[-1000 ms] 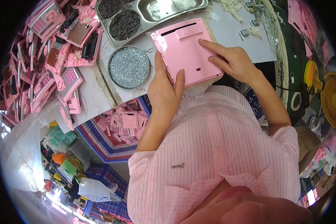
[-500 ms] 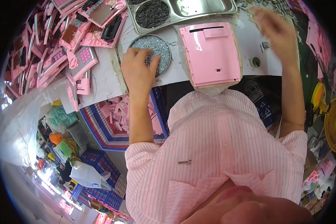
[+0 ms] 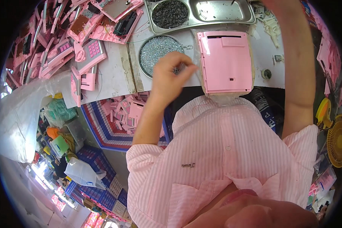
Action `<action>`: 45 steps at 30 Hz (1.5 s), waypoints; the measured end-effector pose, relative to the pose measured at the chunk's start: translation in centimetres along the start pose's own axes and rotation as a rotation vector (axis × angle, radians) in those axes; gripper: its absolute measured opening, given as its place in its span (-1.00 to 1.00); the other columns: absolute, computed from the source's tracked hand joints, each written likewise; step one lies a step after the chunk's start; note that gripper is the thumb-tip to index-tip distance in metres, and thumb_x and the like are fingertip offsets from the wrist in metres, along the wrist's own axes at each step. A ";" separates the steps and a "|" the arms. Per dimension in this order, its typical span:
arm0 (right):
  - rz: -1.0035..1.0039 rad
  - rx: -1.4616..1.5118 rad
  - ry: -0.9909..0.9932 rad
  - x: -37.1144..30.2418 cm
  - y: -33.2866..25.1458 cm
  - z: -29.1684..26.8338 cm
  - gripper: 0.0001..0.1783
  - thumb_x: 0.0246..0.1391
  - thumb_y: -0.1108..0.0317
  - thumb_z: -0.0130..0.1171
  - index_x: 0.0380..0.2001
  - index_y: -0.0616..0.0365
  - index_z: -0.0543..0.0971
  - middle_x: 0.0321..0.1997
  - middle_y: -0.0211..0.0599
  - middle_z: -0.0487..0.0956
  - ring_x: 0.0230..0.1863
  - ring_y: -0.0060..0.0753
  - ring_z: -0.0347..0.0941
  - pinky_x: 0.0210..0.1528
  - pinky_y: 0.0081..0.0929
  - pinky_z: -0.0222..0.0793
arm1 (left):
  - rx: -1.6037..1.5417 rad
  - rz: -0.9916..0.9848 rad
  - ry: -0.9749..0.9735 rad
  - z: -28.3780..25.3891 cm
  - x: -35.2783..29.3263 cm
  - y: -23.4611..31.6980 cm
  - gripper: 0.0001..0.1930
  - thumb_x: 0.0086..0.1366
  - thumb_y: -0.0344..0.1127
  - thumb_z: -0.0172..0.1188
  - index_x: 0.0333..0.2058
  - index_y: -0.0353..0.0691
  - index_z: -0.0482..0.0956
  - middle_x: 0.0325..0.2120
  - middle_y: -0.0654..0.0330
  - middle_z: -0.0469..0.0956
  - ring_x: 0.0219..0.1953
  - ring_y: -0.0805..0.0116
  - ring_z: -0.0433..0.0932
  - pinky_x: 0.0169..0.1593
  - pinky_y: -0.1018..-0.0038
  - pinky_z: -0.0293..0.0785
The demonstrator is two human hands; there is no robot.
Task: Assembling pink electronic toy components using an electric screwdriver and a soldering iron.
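My left hand (image 3: 171,78) is at the right rim of a round dish (image 3: 140,62) full of tiny silvery metal pieces (image 3: 159,47). Its thumb and fingers are drawn together. What they pinch, if anything, is too small to make out. To its right a pink plastic casing (image 3: 226,62) lies flat on a padded support wrapped in clear film, with a slot near its far end. My right arm stretches far forward past the casing; the right hand (image 3: 283,3) is cut by the top edge, its fingers out of sight.
A steel tray (image 3: 250,19) with dark small parts in a round compartment stands behind the casing. Pink device halves with wires pile up at the left (image 3: 89,55). A blue, red and white basket (image 3: 98,131) of pink parts sits below the table. A small round container (image 3: 266,73) stands right.
My left hand has lifted from the dish of metal pieces and moved right, its fingers closing together. My right hand has reached farther forward, to the top edge. The whole view has shifted slightly.
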State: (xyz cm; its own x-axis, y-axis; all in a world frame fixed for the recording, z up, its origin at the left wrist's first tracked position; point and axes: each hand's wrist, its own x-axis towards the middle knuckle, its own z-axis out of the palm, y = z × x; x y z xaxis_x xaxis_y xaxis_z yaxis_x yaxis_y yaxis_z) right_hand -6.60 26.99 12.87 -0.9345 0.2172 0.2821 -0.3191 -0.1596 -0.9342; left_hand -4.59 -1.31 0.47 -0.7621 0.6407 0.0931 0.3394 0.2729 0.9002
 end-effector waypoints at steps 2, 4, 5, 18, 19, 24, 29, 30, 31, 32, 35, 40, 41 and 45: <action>-0.104 0.074 -0.002 -3.7 2.3 1.8 -0.57 0.20 0.33 0.17 0.06 0.30 0.37 -0.52 -0.29 0.49 -0.54 -0.44 0.43 -0.48 -0.46 0.36 | 0.143 0.193 -0.009 1.3 -0.7 1.9 -0.88 0.11 -0.41 0.43 -0.42 -0.16 0.64 -0.42 0.28 0.64 -0.41 0.31 0.52 -0.27 0.36 0.30; -0.094 0.253 -0.165 -7.7 3.0 0.6 -0.54 0.22 0.19 0.23 0.09 0.15 0.40 -0.58 -0.42 0.44 -0.60 -0.52 0.35 -0.50 -0.49 0.28 | 0.239 0.374 0.069 3.2 -0.3 2.2 -0.86 0.09 -0.42 0.44 -0.38 -0.14 0.64 -0.41 0.31 0.64 -0.40 0.33 0.53 -0.23 0.37 0.28; -0.054 0.357 -0.198 -9.6 2.8 0.9 -0.48 0.24 0.05 0.29 0.15 0.05 0.45 -0.58 -0.55 0.43 -0.58 -0.61 0.31 -0.45 -0.55 0.26 | 0.292 0.457 0.113 3.9 -0.2 2.3 -0.84 0.08 -0.42 0.45 -0.37 -0.12 0.64 -0.41 0.32 0.65 -0.40 0.35 0.54 -0.21 0.37 0.27; -0.080 0.201 -0.271 -12.6 3.0 3.9 -0.56 0.21 0.03 0.34 -0.11 0.00 0.35 -0.62 -0.55 0.37 -0.63 -0.62 0.28 -0.50 -0.54 0.28 | 0.334 0.443 0.135 4.9 -0.9 2.3 -0.76 0.02 -0.33 0.48 -0.32 -0.08 0.62 -0.47 0.36 0.57 -0.39 0.34 0.52 -0.10 0.27 0.22; -0.083 0.213 -0.277 -12.5 3.2 4.1 -0.56 0.20 0.04 0.33 -0.11 0.01 0.34 -0.62 -0.55 0.37 -0.63 -0.62 0.28 -0.51 -0.54 0.26 | 0.351 0.423 0.135 4.7 -1.0 2.3 -0.76 0.02 -0.31 0.48 -0.33 -0.08 0.63 -0.45 0.36 0.57 -0.36 0.33 0.52 -0.08 0.25 0.22; -0.066 0.191 -0.236 -12.6 3.0 2.3 -0.58 0.21 0.10 0.31 -0.09 0.03 0.34 -0.62 -0.53 0.35 -0.61 -0.60 0.25 -0.50 -0.51 0.21 | 0.589 0.220 0.314 0.2 0.3 0.3 -0.79 0.03 -0.24 0.47 -0.34 -0.03 0.65 -0.33 0.32 0.57 -0.19 0.24 0.52 -0.01 0.16 0.23; -0.054 0.162 -0.082 -14.2 2.3 0.8 -0.59 0.21 0.09 0.29 -0.09 0.04 0.36 -0.60 -0.54 0.33 -0.58 -0.59 0.23 -0.46 -0.51 0.20 | 0.798 0.174 0.191 -2.7 1.1 -2.7 -0.86 0.18 -0.23 0.37 -0.36 -0.12 0.65 -0.37 0.22 0.61 -0.22 0.14 0.55 -0.09 0.16 0.33; -0.056 0.141 -0.066 -14.8 1.9 0.5 -0.59 0.20 0.09 0.29 -0.08 0.04 0.36 -0.60 -0.54 0.34 -0.59 -0.59 0.22 -0.46 -0.51 0.20 | 0.752 0.174 0.186 -2.7 1.0 -2.8 -0.87 0.21 -0.23 0.35 -0.38 -0.13 0.64 -0.37 0.22 0.61 -0.22 0.14 0.55 -0.09 0.16 0.33; -0.059 0.120 -0.048 -15.4 1.4 0.3 -0.59 0.20 0.09 0.29 -0.08 0.04 0.36 -0.61 -0.54 0.34 -0.59 -0.59 0.22 -0.47 -0.51 0.19 | 0.775 0.154 0.211 -3.1 0.9 -3.2 -0.86 0.21 -0.22 0.33 -0.40 -0.13 0.64 -0.37 0.21 0.59 -0.21 0.13 0.54 -0.09 0.14 0.31; -0.054 0.087 -0.031 -16.2 0.9 0.2 -0.59 0.21 0.09 0.29 -0.09 0.02 0.36 -0.61 -0.54 0.35 -0.60 -0.59 0.23 -0.47 -0.51 0.20 | 0.794 0.134 0.240 -3.6 0.8 -3.8 -0.85 0.22 -0.21 0.32 -0.42 -0.13 0.63 -0.36 0.21 0.58 -0.21 0.13 0.53 -0.08 0.13 0.29; -0.036 0.103 -0.046 -18.5 1.1 -0.7 -0.61 0.21 0.12 0.29 -0.10 0.02 0.35 -0.61 -0.53 0.36 -0.60 -0.58 0.25 -0.48 -0.51 0.20 | 0.842 0.127 0.270 -4.6 1.4 -5.6 -0.78 0.26 -0.20 0.27 -0.50 -0.16 0.58 -0.44 0.18 0.55 -0.29 0.12 0.52 -0.16 0.14 0.29; -0.010 0.078 0.007 -20.8 1.1 -1.0 -0.62 0.21 0.13 0.29 -0.12 0.02 0.33 -0.60 -0.51 0.37 -0.59 -0.56 0.28 -0.49 -0.51 0.22 | 0.791 0.142 0.229 -5.1 2.3 -5.6 -0.63 0.34 -0.19 0.24 -0.62 -0.24 0.48 -0.66 0.14 0.45 -0.54 0.11 0.45 -0.34 0.18 0.25; -0.012 0.079 -0.001 -21.0 1.2 -1.1 -0.61 0.20 0.14 0.30 -0.12 0.02 0.33 -0.59 -0.51 0.37 -0.59 -0.56 0.28 -0.48 -0.50 0.23 | 0.788 0.121 0.224 -5.1 2.2 -5.6 -0.64 0.33 -0.20 0.25 -0.61 -0.24 0.49 -0.65 0.14 0.46 -0.53 0.12 0.46 -0.32 0.18 0.26; -0.015 0.088 -0.018 -21.6 2.1 -0.8 -0.67 0.16 0.27 0.30 -0.19 0.05 0.34 -0.59 -0.47 0.40 -0.59 -0.52 0.31 -0.49 -0.46 0.29 | 0.663 0.143 0.224 -4.4 2.1 -4.0 -0.74 0.28 -0.25 0.29 -0.55 -0.22 0.54 -0.59 0.16 0.51 -0.49 0.13 0.51 -0.28 0.20 0.32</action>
State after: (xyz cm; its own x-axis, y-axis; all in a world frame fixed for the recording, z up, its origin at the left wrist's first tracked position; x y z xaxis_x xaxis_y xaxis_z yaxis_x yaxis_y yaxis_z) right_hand 13.05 22.77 4.63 -0.9318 0.2029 0.3009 -0.3453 -0.2409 -0.9070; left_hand -9.98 -4.25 -1.06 -0.7557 0.5597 0.3402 0.6543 0.6217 0.4306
